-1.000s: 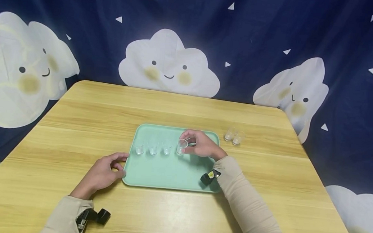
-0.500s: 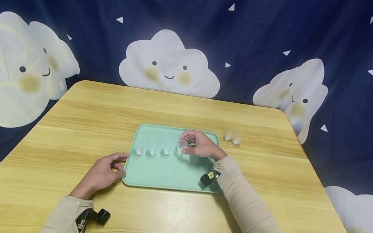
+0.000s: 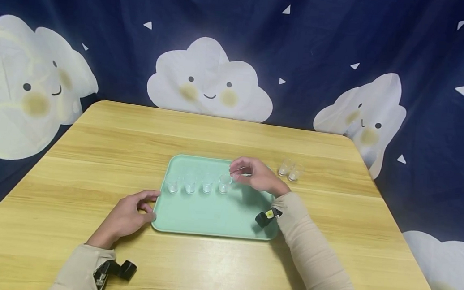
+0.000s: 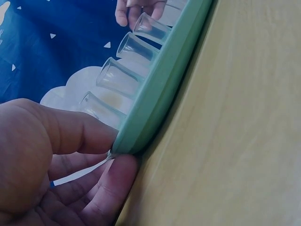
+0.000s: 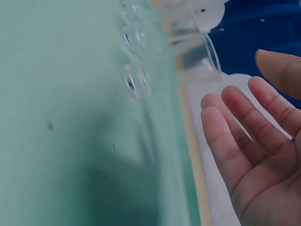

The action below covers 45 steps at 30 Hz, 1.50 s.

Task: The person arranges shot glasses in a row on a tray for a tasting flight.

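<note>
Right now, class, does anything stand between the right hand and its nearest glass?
Nothing visible does: the right wrist view shows an open gap between the right hand and the glass, upright at the row's right end on the tray.

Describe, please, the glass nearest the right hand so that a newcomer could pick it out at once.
On the wooden table lies a mint-green tray, and on it a row of four small clear glasses runs from left to right. It is the rightmost glass, the only one of the four with the right hand just beside it.
</note>
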Tool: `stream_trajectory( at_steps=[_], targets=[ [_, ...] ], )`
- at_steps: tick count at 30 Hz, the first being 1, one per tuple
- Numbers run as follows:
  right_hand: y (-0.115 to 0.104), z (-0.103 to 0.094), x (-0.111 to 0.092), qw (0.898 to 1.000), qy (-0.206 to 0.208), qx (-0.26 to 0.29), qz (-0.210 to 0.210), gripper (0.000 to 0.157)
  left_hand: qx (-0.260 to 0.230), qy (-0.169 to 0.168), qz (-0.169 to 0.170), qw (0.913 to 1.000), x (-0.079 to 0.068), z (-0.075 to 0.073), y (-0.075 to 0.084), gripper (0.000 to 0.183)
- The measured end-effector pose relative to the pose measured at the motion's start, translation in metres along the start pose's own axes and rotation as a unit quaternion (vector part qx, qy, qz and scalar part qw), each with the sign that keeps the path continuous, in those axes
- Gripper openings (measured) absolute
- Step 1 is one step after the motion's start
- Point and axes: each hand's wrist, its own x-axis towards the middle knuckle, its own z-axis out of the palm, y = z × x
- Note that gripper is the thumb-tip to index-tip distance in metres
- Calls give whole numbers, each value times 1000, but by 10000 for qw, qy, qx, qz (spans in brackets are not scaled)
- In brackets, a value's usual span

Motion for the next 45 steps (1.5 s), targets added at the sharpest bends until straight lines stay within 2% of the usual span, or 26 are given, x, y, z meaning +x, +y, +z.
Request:
stream_trajectory(
  at_steps=[7,10,15,19,24,31,34,37,41,45],
  targets=[
    [1,-19,-16,9957,319,850,189,34,-15,-3,-33,10000,-1,0,0,52],
    [2,-28,-23,9928,660,994,106,36,-7,-7,-46,10000,-1,0,-1,51],
    [4,-41,-36,9837,1369,1140,-261,38,-14,0,-16,10000,-1,1,-1,51],
    [8,-55,-46,9731,1956,1117,-492,36,-39,0,31,10000,-1,1,-2,52],
    [14,-74,-60,9579,2661,789,-730,36,-7,-9,-13,10000,0,1,-3,52],
    [22,-93,-76,9388,3382,299,-579,32,-41,-5,17,10000,1,0,-1,52],
    [26,-98,-80,9367,3484,7,-352,32,-49,-12,17,10000,0,0,0,52],
    [29,-100,-84,9405,3395,-128,42,37,-35,-17,12,10000,0,0,0,52],
    [34,-103,-89,9533,2953,-129,615,49,-24,-13,25,10000,0,0,-1,52],
    [40,-106,-92,9632,2486,-188,1002,58,-37,-5,35,10000,1,0,-2,52]
  ],
)
